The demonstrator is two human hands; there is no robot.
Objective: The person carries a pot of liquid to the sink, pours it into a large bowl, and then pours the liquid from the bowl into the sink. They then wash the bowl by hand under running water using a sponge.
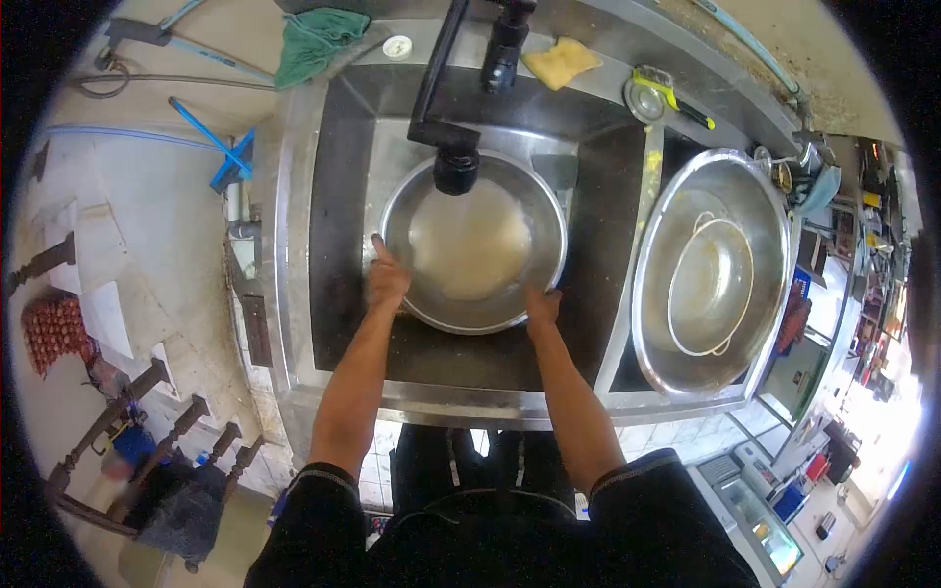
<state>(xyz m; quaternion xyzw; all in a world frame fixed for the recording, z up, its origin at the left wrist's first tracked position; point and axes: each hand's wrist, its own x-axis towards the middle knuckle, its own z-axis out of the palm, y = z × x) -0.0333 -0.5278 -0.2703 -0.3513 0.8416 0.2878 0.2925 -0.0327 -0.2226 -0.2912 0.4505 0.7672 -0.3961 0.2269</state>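
A round metal basin (545, 235) sits in the deep steel sink (470, 365), with cloudy, pale brown liquid (470, 245) inside. My left hand (388, 278) is closed on the basin's left rim, its thumb pointing up along the edge. At the lower right of the rim, my right hand (542, 306) grips the same basin. The fingers of both hands are partly hidden beneath or behind the rim. Over the basin's far edge hangs a black tap (456, 169), and no stream shows from it.
To the right, a large metal basin (652, 294) holds a smaller rimmed bowl (711, 284). Along the back ledge lie a green cloth (319, 44), a yellow sponge (562, 63) and a yellow-green brush (671, 95). Egg trays (61, 333) stand far left.
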